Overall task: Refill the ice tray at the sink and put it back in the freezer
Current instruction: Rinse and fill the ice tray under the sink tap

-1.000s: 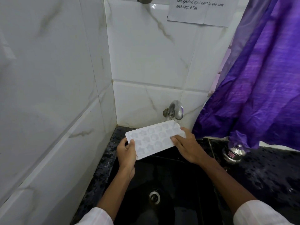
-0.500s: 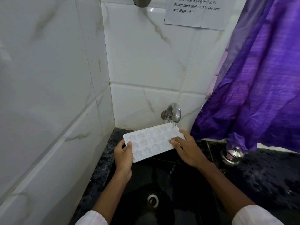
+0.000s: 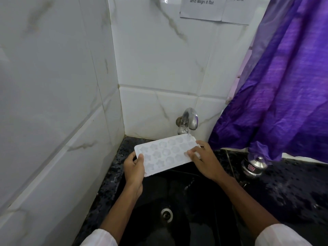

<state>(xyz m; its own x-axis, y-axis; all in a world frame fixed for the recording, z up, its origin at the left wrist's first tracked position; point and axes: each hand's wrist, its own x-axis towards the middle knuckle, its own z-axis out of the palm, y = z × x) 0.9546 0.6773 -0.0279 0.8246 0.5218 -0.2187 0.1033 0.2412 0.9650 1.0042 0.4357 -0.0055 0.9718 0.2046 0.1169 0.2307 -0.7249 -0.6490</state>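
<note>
1. The white plastic ice tray with star-shaped cells (image 3: 165,153) was held over the black sink basin (image 3: 186,197), its far corner just under the chrome wall tap (image 3: 188,119); the left hand (image 3: 134,167) gripped its left end, thumb curled over the rim; the right hand (image 3: 204,161) pinched the right end.
2. Holding it level and passing each row under the spout would likely fill the cells evenly without spilling.
3. Whether the cells held water could not be told; the small lidded steel pot (image 3: 253,166) beside the sink hid its contents.
</note>
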